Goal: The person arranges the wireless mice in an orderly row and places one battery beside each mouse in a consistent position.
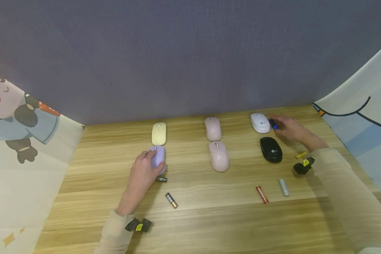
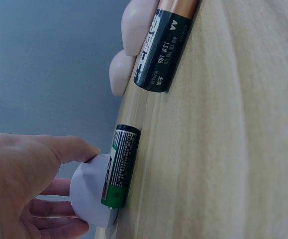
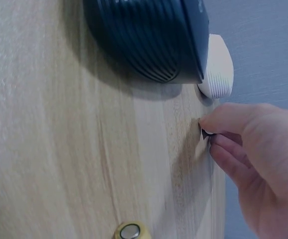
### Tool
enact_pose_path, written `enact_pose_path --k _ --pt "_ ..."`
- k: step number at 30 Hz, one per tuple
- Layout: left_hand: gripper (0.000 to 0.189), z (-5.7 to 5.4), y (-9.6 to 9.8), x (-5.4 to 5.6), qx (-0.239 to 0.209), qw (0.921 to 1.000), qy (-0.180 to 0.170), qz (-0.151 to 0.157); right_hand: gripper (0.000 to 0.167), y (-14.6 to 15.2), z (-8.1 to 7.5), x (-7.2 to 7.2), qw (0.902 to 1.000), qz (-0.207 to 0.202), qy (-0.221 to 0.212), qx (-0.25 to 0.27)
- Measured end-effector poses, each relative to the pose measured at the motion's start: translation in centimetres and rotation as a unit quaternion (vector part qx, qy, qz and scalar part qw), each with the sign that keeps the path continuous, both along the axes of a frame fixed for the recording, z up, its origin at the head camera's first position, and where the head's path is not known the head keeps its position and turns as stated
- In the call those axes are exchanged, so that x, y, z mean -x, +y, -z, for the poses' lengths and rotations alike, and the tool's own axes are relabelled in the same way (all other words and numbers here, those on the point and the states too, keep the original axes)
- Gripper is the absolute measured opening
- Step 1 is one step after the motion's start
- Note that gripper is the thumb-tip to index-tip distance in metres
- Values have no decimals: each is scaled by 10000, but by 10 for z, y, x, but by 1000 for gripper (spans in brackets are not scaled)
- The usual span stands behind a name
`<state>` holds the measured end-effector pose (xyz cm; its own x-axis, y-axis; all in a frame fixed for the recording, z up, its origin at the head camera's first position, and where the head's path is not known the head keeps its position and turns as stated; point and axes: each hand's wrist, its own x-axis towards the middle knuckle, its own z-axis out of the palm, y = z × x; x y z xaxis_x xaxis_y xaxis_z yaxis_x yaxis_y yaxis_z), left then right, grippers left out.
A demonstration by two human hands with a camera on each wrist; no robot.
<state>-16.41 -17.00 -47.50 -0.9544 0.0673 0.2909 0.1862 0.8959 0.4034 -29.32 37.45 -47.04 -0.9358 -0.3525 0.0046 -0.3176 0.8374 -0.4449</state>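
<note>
My left hand (image 1: 144, 171) grips a purple computer mouse (image 1: 158, 157), thumb on one side and fingers on the other. A dark battery with a green end (image 2: 120, 167) lies on the table just in front of that mouse. Close by is a black and copper AA battery (image 1: 171, 200). At the far right, my right hand (image 1: 289, 128) pinches a blue and black battery (image 1: 273, 124) between thumb and fingertips, beside a white mouse (image 1: 260, 123). The fingers mostly hide this battery in the right wrist view. Nearer than the white mouse sits a black mouse (image 1: 271, 150).
A yellow mouse (image 1: 159, 133) stands behind the purple one. Two pink mice, one farther (image 1: 213, 129) and one nearer (image 1: 219, 156), line up mid-table. A yellow battery (image 1: 301, 155), a red battery (image 1: 262, 195) and a pale green battery (image 1: 284, 187) lie on the right. A grey panel (image 1: 190, 60) rises behind.
</note>
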Motion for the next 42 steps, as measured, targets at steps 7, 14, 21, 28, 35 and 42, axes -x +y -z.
enact_pose_path --k 7,14,21,28,35,42 --pt "58 1 0 0 -42 10000 -7 5 63 2 -2 -4 10000 -2 57 5" --pt "57 1 -1 2 -112 9999 -6 0 62 13 -5 -12 9996 226 31 160" --pt "57 3 -3 4 -67 10000 -9 2 51 25 -3 -28 9977 224 592 237" --pt "58 3 -6 5 -43 10000 13 8 50 29 1 -43 9968 415 666 132" --pt "59 4 -7 6 -44 10000 37 29 55 34 1 -61 9967 733 336 -71" --pt "58 5 -5 7 -50 9999 73 56 62 38 6 -77 9943 1017 216 -239"
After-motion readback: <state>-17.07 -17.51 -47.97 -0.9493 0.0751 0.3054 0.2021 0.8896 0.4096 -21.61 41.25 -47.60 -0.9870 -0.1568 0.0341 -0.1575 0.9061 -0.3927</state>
